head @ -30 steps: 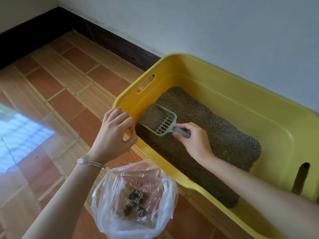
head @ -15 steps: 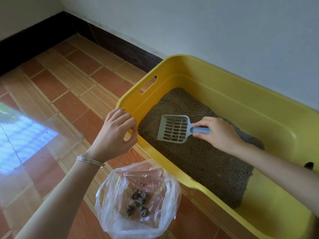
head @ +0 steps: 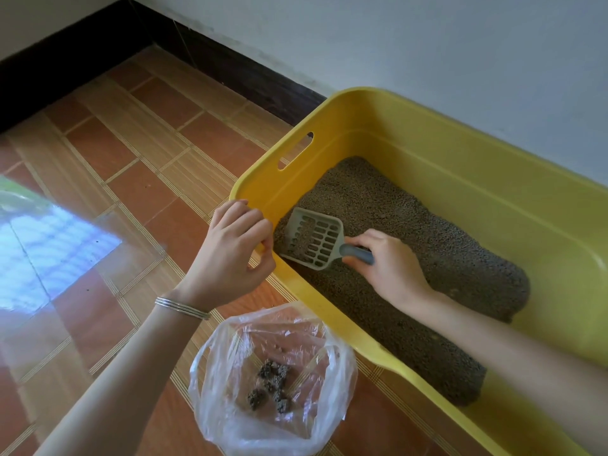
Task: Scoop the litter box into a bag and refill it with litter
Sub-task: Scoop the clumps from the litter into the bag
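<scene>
Right hand [head: 391,264] gripping scoop [head: 312,238] in litter box [head: 493,205], left hand [head: 233,255] on rim, clumps [head: 273,386] in bag [head: 230,419]

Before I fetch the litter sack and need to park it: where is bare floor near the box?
Free: tiles left of the box, out to the skirting. Crowded: the strip along the box's near wall, taken by the bag and left hand.

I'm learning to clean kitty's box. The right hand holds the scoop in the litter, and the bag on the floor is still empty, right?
Not quite. The head view shows the bag already holds a few dark clumps. The rest is right: the right hand holds the scoop in the litter.
</scene>
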Available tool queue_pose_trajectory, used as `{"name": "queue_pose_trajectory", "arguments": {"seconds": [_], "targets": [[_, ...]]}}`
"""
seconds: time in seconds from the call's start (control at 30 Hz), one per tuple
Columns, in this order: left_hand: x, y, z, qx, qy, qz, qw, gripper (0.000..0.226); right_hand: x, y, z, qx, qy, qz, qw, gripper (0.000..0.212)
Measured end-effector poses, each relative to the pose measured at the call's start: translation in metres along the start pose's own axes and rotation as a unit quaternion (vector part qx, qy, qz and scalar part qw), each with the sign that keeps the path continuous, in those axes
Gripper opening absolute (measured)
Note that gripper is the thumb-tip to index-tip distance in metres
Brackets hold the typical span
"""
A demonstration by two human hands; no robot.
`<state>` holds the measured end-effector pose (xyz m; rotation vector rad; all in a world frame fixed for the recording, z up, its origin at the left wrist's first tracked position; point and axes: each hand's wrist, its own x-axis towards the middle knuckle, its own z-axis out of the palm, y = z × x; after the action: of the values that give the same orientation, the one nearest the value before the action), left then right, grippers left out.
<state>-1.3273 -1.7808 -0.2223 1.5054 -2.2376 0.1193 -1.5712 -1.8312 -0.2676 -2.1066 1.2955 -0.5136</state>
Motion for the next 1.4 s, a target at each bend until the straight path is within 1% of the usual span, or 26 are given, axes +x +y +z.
{"name": "queue_pose_trajectory", "arguments": {"seconds": [0.2,0.43,0.7,0.77,0.9,1.03,1.1,1.2,1.4], "targets": [[0.000,0.000,-0.001,0.000,-0.001,-0.001,1.000,0.010,-0.003,-0.007,0.008,-0.012,0.027,0.025,0.999,0.030],[-0.001,0.000,0.000,0.000,0.003,-0.001,1.000,0.009,-0.006,-0.007,0.007,0.067,0.037,0.046,0.996,0.029],[0.000,0.001,-0.002,0.010,-0.008,0.000,1.000,0.008,-0.015,0.000,-0.018,0.069,0.049,0.054,0.995,0.030],[-0.001,0.000,-0.003,0.020,-0.017,0.004,1.000,0.009,-0.020,0.008,-0.029,0.056,0.042,0.065,0.995,0.030],[0.001,-0.002,-0.008,0.034,-0.028,0.016,0.999,0.012,-0.033,0.023,-0.043,-0.013,0.006,0.093,0.996,0.029],[0.004,-0.013,-0.014,0.045,-0.053,0.066,0.995,0.017,-0.038,0.028,-0.055,-0.036,0.009,0.097,0.995,0.029],[0.009,-0.023,-0.019,0.047,-0.082,0.095,0.991,0.026,-0.041,0.031,-0.061,-0.062,-0.010,0.102,0.993,0.030],[0.014,-0.031,-0.023,0.047,-0.110,0.118,0.986,0.042,-0.046,0.037,-0.066,-0.088,-0.030,0.111,0.989,0.030],[0.010,-0.033,-0.014,0.037,-0.080,0.120,0.989,0.047,-0.047,0.034,-0.051,-0.086,-0.043,0.096,0.991,0.029]]}}
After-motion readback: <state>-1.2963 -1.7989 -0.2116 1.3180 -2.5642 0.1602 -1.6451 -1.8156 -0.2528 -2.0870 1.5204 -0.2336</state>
